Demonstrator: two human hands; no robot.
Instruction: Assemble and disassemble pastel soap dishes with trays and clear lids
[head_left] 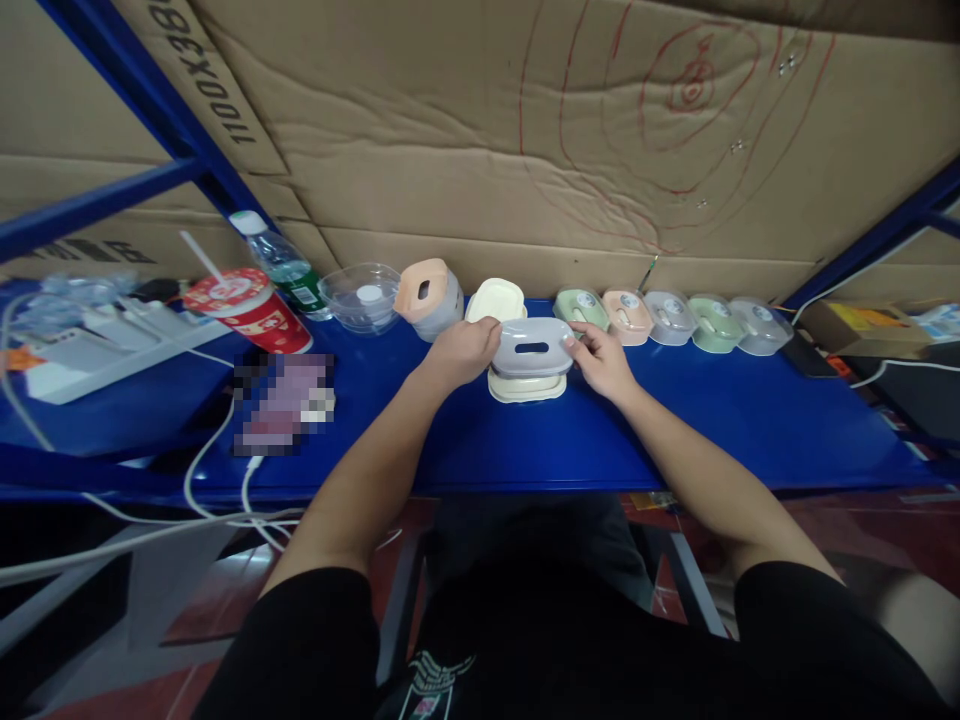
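A grey slotted lid point(532, 348) sits on a cream box base point(526, 388) at the middle of the blue shelf point(675, 430). My left hand point(463, 350) grips the lid's left end, fingers curled on it. My right hand point(600, 360) pinches the lid's right end. Just behind the lid stands a cream lid point(495, 299), tilted. To its left is a box with an orange slotted lid on a grey base point(429, 295).
A row of several small green, pink and grey cases point(671, 320) lines the back right. At the left are a clear bowl point(365, 295), a water bottle point(281, 262), a red cup with straw point(247, 308), a power strip point(97, 345) and white cables point(217, 470). Cardboard point(525, 120) forms the back wall.
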